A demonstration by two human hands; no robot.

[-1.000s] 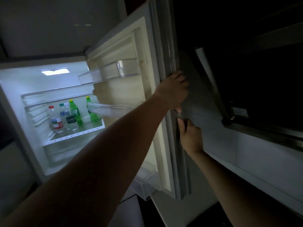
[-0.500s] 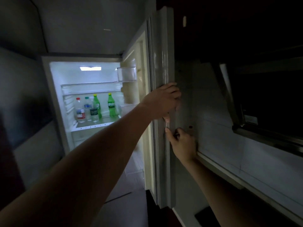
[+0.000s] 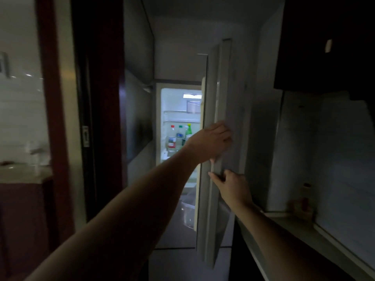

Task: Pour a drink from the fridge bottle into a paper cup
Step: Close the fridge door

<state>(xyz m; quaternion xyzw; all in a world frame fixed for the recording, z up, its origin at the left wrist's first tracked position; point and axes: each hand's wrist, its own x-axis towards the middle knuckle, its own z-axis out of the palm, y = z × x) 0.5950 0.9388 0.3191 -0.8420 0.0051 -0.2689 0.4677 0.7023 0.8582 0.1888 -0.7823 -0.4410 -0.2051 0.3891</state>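
The fridge door (image 3: 223, 102) stands edge-on to me in a dark room. My left hand (image 3: 211, 142) grips its edge at mid height, fingers curled round it. Just below, my right hand (image 3: 233, 185) holds the same edge. Past the door, a narrow strip of the lit fridge interior (image 3: 180, 110) shows. On its shelf stand a red-capped clear bottle (image 3: 172, 138), a second clear bottle (image 3: 179, 136) and a green bottle (image 3: 188, 129) partly hidden by my left wrist. No paper cup is in view.
A dark red door frame (image 3: 50, 118) and a dark panel fill the left. Behind it a blurred counter (image 3: 20, 171) carries pale objects. On the right a ledge (image 3: 294, 222) below dark cabinets holds a small bottle (image 3: 304, 199).
The door has swung from wide open to edge-on, hiding most of the interior and one green bottle. The fridge now looks farther away. Both hands kept their hold on the door edge.
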